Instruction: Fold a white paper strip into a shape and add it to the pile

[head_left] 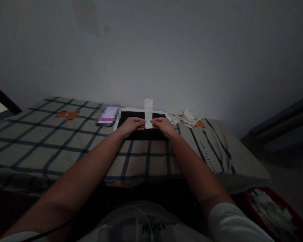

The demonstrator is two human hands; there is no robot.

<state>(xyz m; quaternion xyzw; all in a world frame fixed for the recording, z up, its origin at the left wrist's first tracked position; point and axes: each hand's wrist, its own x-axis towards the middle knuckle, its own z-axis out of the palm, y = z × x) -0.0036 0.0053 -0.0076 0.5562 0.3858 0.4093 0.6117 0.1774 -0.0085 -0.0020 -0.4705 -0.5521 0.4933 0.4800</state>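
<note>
A narrow white paper strip [148, 112] stands between my hands, its upper end folded and pointing toward the wall. My left hand [133, 126] pinches the strip's left edge near its lower end. On the opposite edge, the fingers of my right hand [163, 125] are closed in a like pinch. Beneath both hands lies a flat black folder or notebook [141, 135], with white sheets [131, 109] showing past its far edge. Just to the right of it is a loose pile of folded white paper pieces [188, 117].
A checked cloth [73, 137] covers the surface, which meets a plain wall [151, 60]. A phone-like device [108, 115], blurred out, lies left of the black folder. At the lower right, a red container [265, 193] holds many white paper pieces [271, 211].
</note>
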